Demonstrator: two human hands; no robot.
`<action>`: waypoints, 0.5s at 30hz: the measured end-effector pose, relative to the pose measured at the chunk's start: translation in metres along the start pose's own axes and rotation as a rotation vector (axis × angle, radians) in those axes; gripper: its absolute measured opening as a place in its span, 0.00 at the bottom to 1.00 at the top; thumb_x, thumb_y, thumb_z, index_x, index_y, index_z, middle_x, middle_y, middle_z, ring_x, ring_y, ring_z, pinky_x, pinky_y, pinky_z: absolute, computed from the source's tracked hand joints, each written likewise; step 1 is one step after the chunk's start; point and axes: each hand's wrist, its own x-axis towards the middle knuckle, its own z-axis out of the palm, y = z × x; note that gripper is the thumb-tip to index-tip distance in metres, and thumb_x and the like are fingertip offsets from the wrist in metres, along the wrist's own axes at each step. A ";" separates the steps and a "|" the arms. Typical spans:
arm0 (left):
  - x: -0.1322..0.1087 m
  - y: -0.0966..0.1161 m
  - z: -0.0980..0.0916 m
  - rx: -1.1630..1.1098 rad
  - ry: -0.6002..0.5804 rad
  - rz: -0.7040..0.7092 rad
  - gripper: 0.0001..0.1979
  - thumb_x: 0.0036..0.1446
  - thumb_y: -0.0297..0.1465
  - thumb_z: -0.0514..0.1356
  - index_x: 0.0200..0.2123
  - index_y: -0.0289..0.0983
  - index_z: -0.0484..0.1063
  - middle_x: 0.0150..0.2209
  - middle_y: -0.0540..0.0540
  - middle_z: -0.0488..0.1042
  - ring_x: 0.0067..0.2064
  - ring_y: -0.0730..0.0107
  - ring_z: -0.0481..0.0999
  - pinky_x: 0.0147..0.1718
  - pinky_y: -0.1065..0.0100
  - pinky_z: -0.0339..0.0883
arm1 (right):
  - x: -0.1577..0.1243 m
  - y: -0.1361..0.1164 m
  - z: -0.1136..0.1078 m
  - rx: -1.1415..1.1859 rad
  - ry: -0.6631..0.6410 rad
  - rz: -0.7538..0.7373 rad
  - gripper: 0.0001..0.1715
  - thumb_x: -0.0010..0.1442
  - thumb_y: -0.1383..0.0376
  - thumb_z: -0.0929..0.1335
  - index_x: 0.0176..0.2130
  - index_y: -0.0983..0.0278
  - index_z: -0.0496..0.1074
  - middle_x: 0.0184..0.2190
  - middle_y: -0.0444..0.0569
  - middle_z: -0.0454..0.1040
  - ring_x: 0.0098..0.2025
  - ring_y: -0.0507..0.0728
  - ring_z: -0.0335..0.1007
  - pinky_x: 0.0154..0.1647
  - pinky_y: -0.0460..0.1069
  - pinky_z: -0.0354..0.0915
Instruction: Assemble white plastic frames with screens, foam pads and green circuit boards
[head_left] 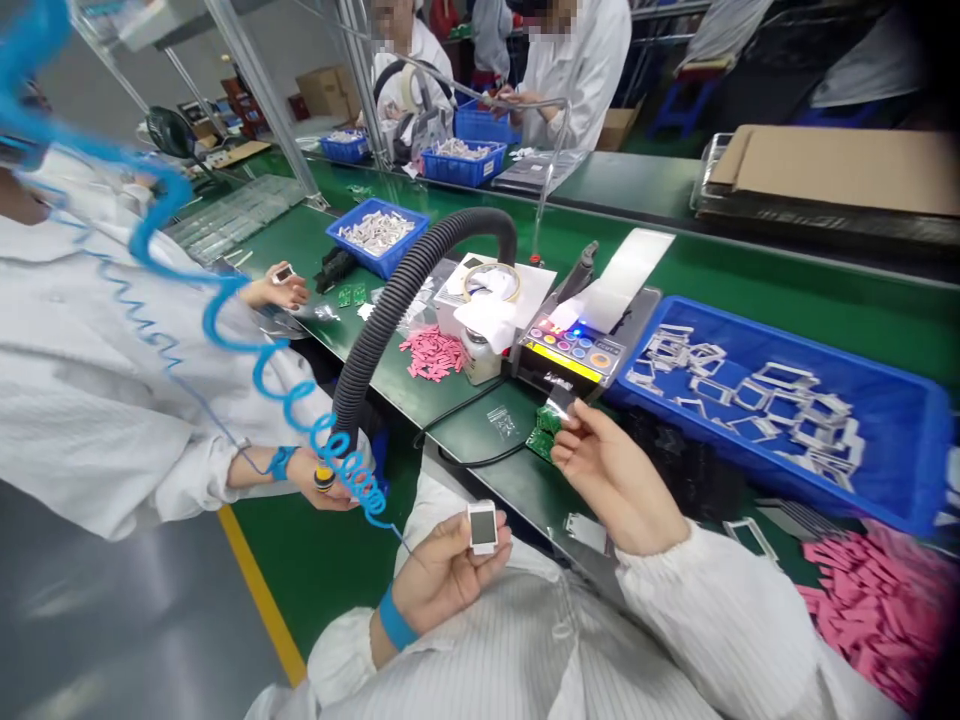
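My left hand (448, 578), with a blue band at its wrist, holds a small white-framed display module (483, 528) between thumb and fingers, its dark square screen facing up. My right hand (613, 478) pinches a small piece of shiny clear film (561, 400) between thumb and fingertips. Just beneath that film, several green circuit boards (543, 436) lie at the bench edge. A label dispenser (566, 350) with lit buttons and a white strip sticking out stands behind my right hand. A white frame piece (587, 532) lies below my right wrist.
A blue tray (919, 430) of white frames stands at right, above a heap of pink strips (885, 610). More pink strips (433, 354) lie by a black fume hose (420, 290). A coiled blue cord (262, 370) hangs at left before a co-worker's white sleeve (180, 400).
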 end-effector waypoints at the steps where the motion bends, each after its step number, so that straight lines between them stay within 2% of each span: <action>1: 0.000 0.001 0.009 0.002 -0.042 -0.006 0.09 0.49 0.25 0.66 0.36 0.29 0.77 0.35 0.42 0.82 0.37 0.68 0.81 0.45 0.67 0.71 | -0.011 -0.001 -0.004 -0.016 -0.028 -0.023 0.12 0.49 0.66 0.73 0.25 0.65 0.65 0.22 0.39 0.61 0.20 0.45 0.54 0.16 0.40 0.56; 5: 0.001 0.003 0.047 0.013 -0.210 -0.040 0.13 0.46 0.28 0.68 0.37 0.31 0.77 0.36 0.44 0.82 0.39 0.69 0.80 0.48 0.67 0.69 | -0.054 -0.010 -0.025 -0.174 -0.148 -0.244 0.14 0.50 0.61 0.73 0.25 0.64 0.66 0.24 0.40 0.58 0.24 0.47 0.53 0.22 0.42 0.59; 8: 0.002 -0.003 0.075 0.016 -0.302 -0.107 0.14 0.46 0.29 0.69 0.38 0.31 0.77 0.36 0.45 0.82 0.40 0.70 0.80 0.47 0.70 0.70 | -0.076 -0.021 -0.043 -0.355 -0.143 -0.473 0.14 0.52 0.57 0.71 0.24 0.62 0.67 0.26 0.43 0.60 0.29 0.51 0.57 0.28 0.45 0.62; 12: 0.005 -0.015 0.102 0.019 -0.322 -0.179 0.12 0.47 0.29 0.68 0.37 0.33 0.78 0.36 0.47 0.82 0.39 0.72 0.80 0.46 0.71 0.70 | -0.093 -0.034 -0.063 -0.634 -0.228 -0.747 0.14 0.54 0.57 0.70 0.22 0.60 0.67 0.37 0.49 0.67 0.40 0.58 0.65 0.37 0.51 0.66; 15: 0.009 -0.023 0.114 0.030 -0.294 -0.193 0.12 0.48 0.30 0.68 0.37 0.33 0.77 0.36 0.48 0.82 0.39 0.73 0.80 0.44 0.73 0.71 | -0.101 -0.038 -0.065 -0.857 -0.334 -0.881 0.09 0.56 0.62 0.69 0.25 0.59 0.69 0.45 0.50 0.68 0.48 0.60 0.66 0.45 0.54 0.67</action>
